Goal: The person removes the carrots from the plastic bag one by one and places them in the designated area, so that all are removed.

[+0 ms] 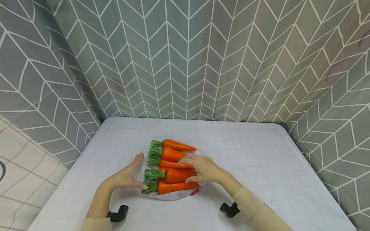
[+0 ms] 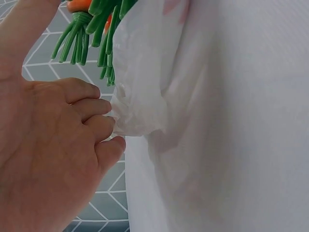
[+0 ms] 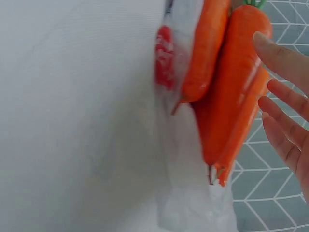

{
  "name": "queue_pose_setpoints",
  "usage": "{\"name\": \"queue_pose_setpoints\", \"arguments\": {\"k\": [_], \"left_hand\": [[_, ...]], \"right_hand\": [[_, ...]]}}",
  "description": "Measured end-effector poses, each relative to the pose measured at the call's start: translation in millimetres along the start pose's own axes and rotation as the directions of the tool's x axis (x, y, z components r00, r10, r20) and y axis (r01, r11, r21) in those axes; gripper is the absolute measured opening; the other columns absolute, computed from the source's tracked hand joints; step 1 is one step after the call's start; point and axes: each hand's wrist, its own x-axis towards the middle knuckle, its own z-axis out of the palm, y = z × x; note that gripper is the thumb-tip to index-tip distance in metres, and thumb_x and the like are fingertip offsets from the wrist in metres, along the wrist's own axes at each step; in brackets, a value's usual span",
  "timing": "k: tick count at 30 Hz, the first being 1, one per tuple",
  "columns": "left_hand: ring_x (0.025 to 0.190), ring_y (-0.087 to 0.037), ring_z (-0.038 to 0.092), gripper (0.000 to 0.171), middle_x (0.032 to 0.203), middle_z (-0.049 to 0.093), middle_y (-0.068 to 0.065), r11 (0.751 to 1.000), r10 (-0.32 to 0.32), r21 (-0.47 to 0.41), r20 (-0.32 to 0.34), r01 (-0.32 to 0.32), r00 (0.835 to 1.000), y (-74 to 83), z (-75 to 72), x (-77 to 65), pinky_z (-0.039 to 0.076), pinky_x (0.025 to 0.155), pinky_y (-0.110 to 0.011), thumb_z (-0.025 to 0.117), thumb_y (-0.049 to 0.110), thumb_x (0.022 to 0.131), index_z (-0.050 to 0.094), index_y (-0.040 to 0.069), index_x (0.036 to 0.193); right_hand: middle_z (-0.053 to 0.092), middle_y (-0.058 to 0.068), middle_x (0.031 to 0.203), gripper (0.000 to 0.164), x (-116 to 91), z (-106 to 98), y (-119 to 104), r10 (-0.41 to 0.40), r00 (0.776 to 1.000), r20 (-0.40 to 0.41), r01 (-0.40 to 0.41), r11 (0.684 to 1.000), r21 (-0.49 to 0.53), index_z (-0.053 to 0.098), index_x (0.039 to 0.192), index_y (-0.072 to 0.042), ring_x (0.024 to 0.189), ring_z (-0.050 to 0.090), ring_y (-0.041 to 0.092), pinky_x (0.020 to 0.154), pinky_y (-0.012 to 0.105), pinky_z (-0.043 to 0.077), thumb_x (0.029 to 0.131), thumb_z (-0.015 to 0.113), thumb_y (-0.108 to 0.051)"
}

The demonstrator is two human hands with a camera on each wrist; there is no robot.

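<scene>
Several orange carrots (image 1: 177,175) with green stem tops (image 1: 154,174) lie side by side on a white plastic bag (image 1: 170,195) with a red print, tips pointing right. My left hand (image 1: 127,175) is at the stem side, its thumb by the nearest carrot's greens. In the left wrist view its fingers are by the edge of the thin bag (image 2: 140,92), and I cannot tell how firmly they touch. Across the tip end reaches my right hand (image 1: 203,168), fingers spread over the carrots. The right wrist view has its fingers loosely extended beside a carrot (image 3: 236,82).
A white cloth (image 1: 254,154) covers the table. Grey patterned curtains (image 1: 188,64) stand behind it and at both sides. Black wrist cameras (image 1: 118,214) are strapped to the forearms. White tiled surface (image 1: 23,179) shows at lower left.
</scene>
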Motion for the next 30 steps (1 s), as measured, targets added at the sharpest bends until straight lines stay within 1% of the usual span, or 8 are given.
{"name": "queue_pose_setpoints", "arguments": {"k": [3, 5, 11, 16, 23, 28, 30], "left_hand": [[0.142, -0.047, -0.002, 0.131, 0.156, -0.004, -0.029, 1.000, 0.002, -0.003, 0.004, -0.002, 1.000, -1.7, 0.6, 0.2, 0.015, 0.109, -0.064, 0.089, 0.040, 0.063, 0.004, -0.008, 0.150], [0.142, -0.047, -0.002, 0.131, 0.156, -0.003, -0.029, 1.000, 0.002, -0.003, 0.005, -0.002, 1.000, -2.1, 0.7, 0.5, 0.015, 0.109, -0.064, 0.089, 0.040, 0.063, 0.004, -0.008, 0.150], [0.142, -0.046, -0.001, 0.130, 0.157, -0.002, -0.028, 1.000, 0.007, -0.005, -0.002, -0.007, 1.000, -1.2, 0.2, 0.8, 0.015, 0.110, -0.063, 0.088, 0.040, 0.064, 0.004, -0.008, 0.150], [0.142, -0.046, -0.001, 0.129, 0.157, -0.003, -0.028, 1.000, 0.011, -0.014, -0.002, -0.011, 1.000, -2.0, 0.6, 0.7, 0.015, 0.110, -0.063, 0.088, 0.040, 0.064, 0.004, -0.008, 0.150], [0.143, -0.046, -0.001, 0.129, 0.157, -0.002, -0.028, 1.000, 0.009, -0.020, -0.008, -0.009, 1.000, -3.2, 1.1, 1.0, 0.015, 0.110, -0.063, 0.088, 0.040, 0.064, 0.004, -0.008, 0.150], [0.142, -0.046, -0.001, 0.128, 0.157, -0.002, -0.028, 1.000, 0.008, -0.022, -0.012, -0.009, 1.000, -4.0, 1.6, 0.1, 0.015, 0.109, -0.063, 0.088, 0.038, 0.065, 0.004, -0.008, 0.150], [0.142, -0.046, -0.001, 0.128, 0.157, -0.003, -0.028, 1.000, 0.004, -0.027, -0.011, -0.004, 1.000, -3.5, 1.5, -0.6, 0.015, 0.109, -0.063, 0.088, 0.038, 0.065, 0.004, -0.008, 0.150]], "right_hand": [[0.058, -0.008, 0.127, 0.052, -1.1, 6.2, 0.4, 0.015, 1.000, 0.027, -0.015, 1.000, 0.001, 0.058, 0.126, -0.022, 0.117, 0.054, 0.012, 0.089, 0.031, 0.052, 0.080, 0.080, -0.029], [0.058, -0.007, 0.126, 0.052, -1.6, 9.7, 0.0, 0.017, 0.999, 0.034, -0.017, 1.000, -0.006, 0.058, 0.127, -0.023, 0.116, 0.055, 0.012, 0.089, 0.031, 0.052, 0.081, 0.079, -0.028], [0.060, -0.007, 0.122, 0.052, -1.6, 16.9, -1.5, 0.025, 0.999, 0.048, -0.023, 0.999, -0.027, 0.055, 0.129, -0.024, 0.108, 0.058, 0.012, 0.082, 0.028, 0.054, 0.082, 0.077, -0.025], [0.061, -0.007, 0.120, 0.053, -0.7, 18.2, -3.2, 0.028, 0.998, 0.049, -0.026, 0.999, -0.029, 0.054, 0.130, -0.023, 0.104, 0.060, 0.011, 0.082, 0.028, 0.054, 0.082, 0.077, -0.023], [0.062, -0.004, 0.120, 0.054, 0.2, 17.5, -5.6, 0.026, 0.999, 0.046, -0.025, 1.000, -0.011, 0.054, 0.131, -0.020, 0.104, 0.060, 0.012, 0.087, 0.029, 0.053, 0.082, 0.077, -0.019], [0.062, -0.004, 0.119, 0.054, 0.4, 18.1, -6.0, 0.026, 0.999, 0.041, -0.026, 1.000, -0.009, 0.054, 0.130, -0.020, 0.101, 0.060, 0.012, 0.084, 0.027, 0.053, 0.082, 0.077, -0.018], [0.062, -0.005, 0.120, 0.053, 0.7, 17.7, -6.0, 0.026, 0.999, 0.042, -0.026, 1.000, -0.005, 0.054, 0.130, -0.020, 0.102, 0.060, 0.012, 0.084, 0.027, 0.053, 0.082, 0.077, -0.018]]}}
